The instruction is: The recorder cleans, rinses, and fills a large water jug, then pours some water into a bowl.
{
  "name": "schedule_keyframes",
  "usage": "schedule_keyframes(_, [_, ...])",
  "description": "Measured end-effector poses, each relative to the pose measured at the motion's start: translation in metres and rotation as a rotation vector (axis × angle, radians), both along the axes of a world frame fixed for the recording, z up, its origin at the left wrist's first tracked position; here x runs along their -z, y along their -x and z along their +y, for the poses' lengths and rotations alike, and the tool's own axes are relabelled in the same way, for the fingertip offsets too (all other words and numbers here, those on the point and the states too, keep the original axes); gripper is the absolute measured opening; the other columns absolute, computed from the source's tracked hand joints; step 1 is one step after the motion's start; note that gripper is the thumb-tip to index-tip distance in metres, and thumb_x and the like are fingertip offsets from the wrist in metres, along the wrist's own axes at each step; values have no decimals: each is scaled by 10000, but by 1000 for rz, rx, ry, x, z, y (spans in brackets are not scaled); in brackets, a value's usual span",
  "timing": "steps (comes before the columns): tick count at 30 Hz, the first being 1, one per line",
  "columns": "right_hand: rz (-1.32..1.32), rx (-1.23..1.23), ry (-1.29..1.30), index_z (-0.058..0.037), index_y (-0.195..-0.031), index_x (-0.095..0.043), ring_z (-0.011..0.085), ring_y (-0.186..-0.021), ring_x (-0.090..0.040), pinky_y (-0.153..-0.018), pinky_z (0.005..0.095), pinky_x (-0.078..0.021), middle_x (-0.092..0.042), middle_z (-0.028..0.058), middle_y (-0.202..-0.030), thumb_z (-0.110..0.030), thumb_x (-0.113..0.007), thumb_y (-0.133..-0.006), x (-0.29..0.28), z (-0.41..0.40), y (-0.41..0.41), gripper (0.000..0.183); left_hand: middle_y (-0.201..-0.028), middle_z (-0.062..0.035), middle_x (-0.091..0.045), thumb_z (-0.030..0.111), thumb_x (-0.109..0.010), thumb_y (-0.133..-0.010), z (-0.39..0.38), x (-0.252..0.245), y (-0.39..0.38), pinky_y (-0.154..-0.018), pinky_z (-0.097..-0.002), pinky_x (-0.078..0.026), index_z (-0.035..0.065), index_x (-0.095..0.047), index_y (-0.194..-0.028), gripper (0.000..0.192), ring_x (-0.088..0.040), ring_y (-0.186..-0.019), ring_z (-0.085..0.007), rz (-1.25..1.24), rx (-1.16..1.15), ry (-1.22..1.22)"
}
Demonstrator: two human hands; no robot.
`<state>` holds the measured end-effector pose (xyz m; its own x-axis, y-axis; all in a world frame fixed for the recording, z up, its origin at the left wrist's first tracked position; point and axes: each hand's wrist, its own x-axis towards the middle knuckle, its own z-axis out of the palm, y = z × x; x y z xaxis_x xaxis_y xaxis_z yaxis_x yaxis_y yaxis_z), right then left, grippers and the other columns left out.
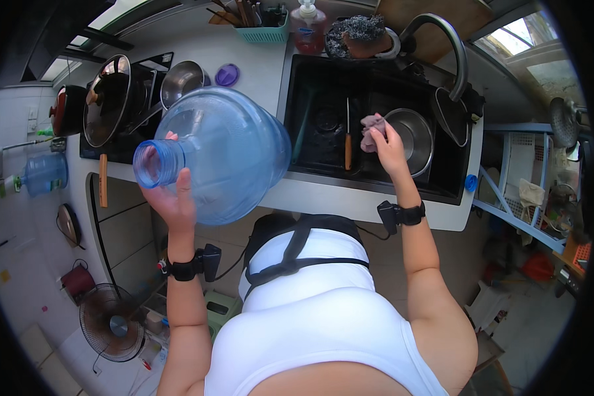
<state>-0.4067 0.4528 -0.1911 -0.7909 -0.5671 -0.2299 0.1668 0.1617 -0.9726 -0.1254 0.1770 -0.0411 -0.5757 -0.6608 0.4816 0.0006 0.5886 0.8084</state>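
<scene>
A large blue translucent water jug (227, 148) lies tilted on the worktop at the left edge of the sink, its open mouth towards the left. My left hand (171, 198) grips it at the neck, thumb on the near side and fingers partly hidden behind. Over the black double sink (317, 174), my right hand (390, 148) pinches a crumpled greyish-pink cloth (372, 132). Below and beside that hand a steel bowl (416, 141) sits in the right basin. A wooden-handled knife (348, 148) lies across the middle of the sink, left of the cloth.
A steel saucepan (180, 81) and a glass-lidded pan (107, 101) stand on the hob at left. A purple lid (227, 74) lies behind the jug. The faucet (460, 59) arches over the sink's right side, with a soap bottle (308, 29) behind. A blue cap (470, 182) lies at the right edge.
</scene>
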Motion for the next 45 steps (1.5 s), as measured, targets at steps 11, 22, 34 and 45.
schedule_keyframes(11, [857,-310,379,-10,-1080,-660,369,-1108,-609,-937,402,-501,-659,151,-1141,-90,-665,-872,-149,-174,-89,222,-1302,-187,-550,204,-737,-889,2,-3,8,-1071,-385,-396,-9,-397,-1356,616,-528,-1232,-261,35,1,-46])
schedule_keyframes(22, [1040,-385,237,-31,-1059,-695,320,-1174,-588,-956,430,-481,-681,100,-1143,-14,-678,-835,-161,-139,-129,225,-1329,-180,-533,178,-722,-898,3,-13,2,-1074,-371,-369,-14,-403,-1355,589,-523,-1214,-247,-89,3,-3])
schedule_keyframes(34, [1073,-290,144,-113,-1047,-717,233,-1064,-553,-883,348,-426,-685,-15,-1175,-64,-707,-813,-152,-120,-153,240,-1154,-138,-569,212,-785,-833,3,-11,6,-975,-354,-426,-2,-469,-1251,566,-567,-1088,-245,-48,-40,11])
schedule_keyframes(45, [1012,-230,81,-102,-1022,-723,237,-990,-539,-852,347,-434,-698,-13,-1154,-139,-721,-833,-150,-108,-165,193,-1151,-131,-582,233,-781,-849,3,-10,7,-992,-350,-417,-11,-460,-1259,575,-569,-1092,-245,-54,-53,30])
